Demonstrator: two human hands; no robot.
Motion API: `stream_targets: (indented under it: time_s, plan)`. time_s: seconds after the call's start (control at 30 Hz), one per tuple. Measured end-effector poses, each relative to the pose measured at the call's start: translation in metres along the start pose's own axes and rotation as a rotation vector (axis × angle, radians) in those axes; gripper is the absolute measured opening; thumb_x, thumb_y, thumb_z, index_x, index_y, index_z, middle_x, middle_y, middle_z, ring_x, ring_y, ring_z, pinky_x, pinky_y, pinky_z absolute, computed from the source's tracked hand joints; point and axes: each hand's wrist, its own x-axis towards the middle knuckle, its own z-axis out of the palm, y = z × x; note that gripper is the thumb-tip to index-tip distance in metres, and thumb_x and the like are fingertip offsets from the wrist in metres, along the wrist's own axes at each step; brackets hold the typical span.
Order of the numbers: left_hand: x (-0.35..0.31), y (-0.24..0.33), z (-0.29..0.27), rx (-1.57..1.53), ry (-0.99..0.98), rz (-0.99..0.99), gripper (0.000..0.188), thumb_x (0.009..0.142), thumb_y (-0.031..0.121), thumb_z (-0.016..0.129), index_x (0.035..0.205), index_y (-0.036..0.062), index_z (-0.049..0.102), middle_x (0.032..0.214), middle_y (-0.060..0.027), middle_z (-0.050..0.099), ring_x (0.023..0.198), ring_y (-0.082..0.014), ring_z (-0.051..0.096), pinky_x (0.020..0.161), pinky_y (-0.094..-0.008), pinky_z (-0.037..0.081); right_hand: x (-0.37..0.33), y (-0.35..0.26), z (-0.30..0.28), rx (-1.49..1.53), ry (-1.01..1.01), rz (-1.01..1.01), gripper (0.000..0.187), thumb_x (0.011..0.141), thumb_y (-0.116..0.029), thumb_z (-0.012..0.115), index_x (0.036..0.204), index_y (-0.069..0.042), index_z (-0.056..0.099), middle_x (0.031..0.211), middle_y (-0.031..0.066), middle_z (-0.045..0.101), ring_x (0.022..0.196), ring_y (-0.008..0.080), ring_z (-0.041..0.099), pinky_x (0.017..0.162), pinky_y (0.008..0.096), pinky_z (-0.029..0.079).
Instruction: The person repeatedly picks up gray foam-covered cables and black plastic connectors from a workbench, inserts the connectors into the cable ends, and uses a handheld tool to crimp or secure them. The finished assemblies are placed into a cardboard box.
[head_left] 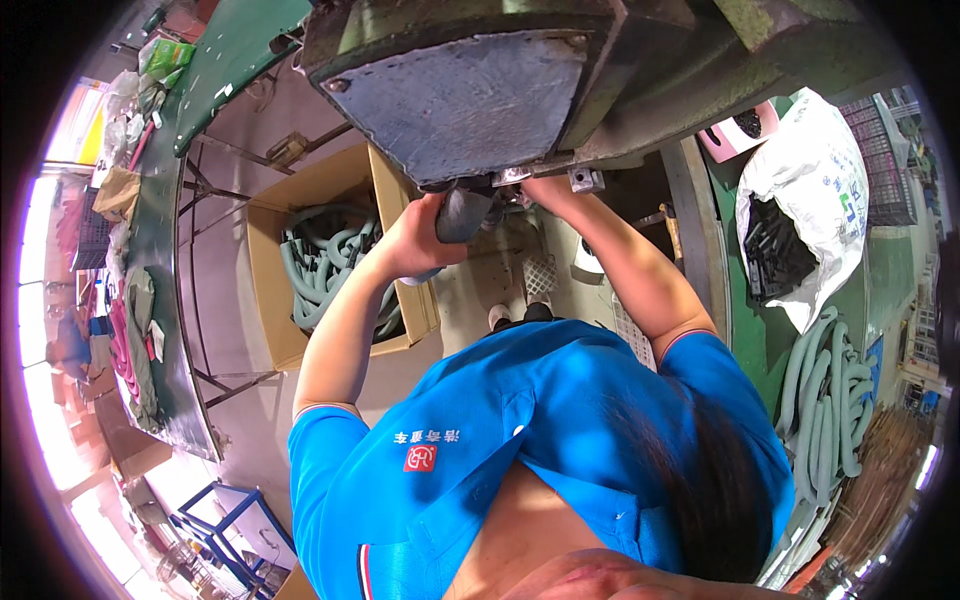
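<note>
My left hand [412, 240] is closed around a dark grey, rounded piece [463, 214], which looks like the end of a tube, just below the front of a heavy machine [460, 100]. A pale grey bit shows under that hand. My right hand [545, 193] reaches up to small metal fittings [512, 177] at the machine's lower edge. Its fingers are mostly hidden there, so their grip does not show. Beside the fittings sits a small metal block [586, 180] on the same edge.
At left, a cardboard box [262, 290] holds several curved grey tubes [325, 260]. A green table [165, 300] lies beyond it. On the right bench [745, 330] are a white sack [835, 180] of black parts, a pink container [745, 135] and more grey tubes [825, 400].
</note>
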Motion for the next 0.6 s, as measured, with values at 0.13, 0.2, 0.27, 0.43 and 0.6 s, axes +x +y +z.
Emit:
stream_targets:
  time_s: [0.13, 0.2, 0.27, 0.43, 0.6]
  plan:
    - [-0.001, -0.007, 0.005, -0.066, 0.014, 0.036, 0.072, 0.056, 0.012, 0.071, 0.122, 0.0034, 0.044, 0.095, -0.0111, 0.057, 0.088, -0.0193, 0.055, 0.082, -0.0313, 0.045, 0.003, 0.029, 0.015, -0.080, 0.116, -0.128, 0.035, 0.090, -0.029, 0.049, 0.109, 0.000, 0.055, 0.102, 0.0222, 0.059, 0.093, 0.0353, 0.055, 0.079, 0.0426, 0.044]
    - [-0.004, -0.014, 0.014, -0.246, -0.035, -0.039, 0.072, 0.059, 0.009, 0.070, 0.125, 0.0052, 0.041, 0.093, -0.0091, 0.056, 0.086, -0.0169, 0.055, 0.080, -0.0305, 0.045, 0.000, 0.043, 0.023, -0.136, 0.169, -0.203, 0.033, 0.089, -0.028, 0.050, 0.104, 0.000, 0.055, 0.095, 0.0229, 0.059, 0.086, 0.0365, 0.055, 0.074, 0.0438, 0.045]
    - [0.000, -0.021, 0.020, -0.498, -0.145, -0.226, 0.074, 0.061, 0.004, 0.069, 0.128, 0.0072, 0.038, 0.092, -0.0070, 0.055, 0.084, -0.0145, 0.055, 0.078, -0.0298, 0.046, 0.004, 0.061, 0.032, -0.182, 0.266, -0.332, 0.033, 0.089, -0.029, 0.049, 0.104, 0.000, 0.055, 0.099, 0.0229, 0.058, 0.089, 0.0369, 0.055, 0.076, 0.0450, 0.044]
    - [0.002, -0.024, 0.014, -0.566, -0.218, -0.140, 0.080, 0.064, -0.004, 0.066, 0.134, 0.0103, 0.031, 0.087, -0.0057, 0.056, 0.074, -0.0144, 0.056, 0.065, -0.0283, 0.049, 0.015, 0.092, 0.041, -0.190, 0.104, -0.225, 0.029, 0.089, -0.026, 0.048, 0.101, -0.001, 0.054, 0.098, 0.0236, 0.057, 0.092, 0.0381, 0.053, 0.081, 0.0456, 0.043]
    - [-0.001, -0.029, 0.016, -0.435, -0.088, -0.013, 0.080, 0.068, -0.003, 0.067, 0.137, 0.0145, 0.030, 0.087, -0.0070, 0.056, 0.070, -0.0156, 0.057, 0.059, -0.0278, 0.049, 0.022, 0.127, 0.048, -0.349, 0.062, -0.369, 0.037, 0.091, -0.024, 0.047, 0.123, -0.006, 0.041, 0.112, 0.0235, 0.054, 0.103, 0.0400, 0.054, 0.088, 0.0461, 0.044]
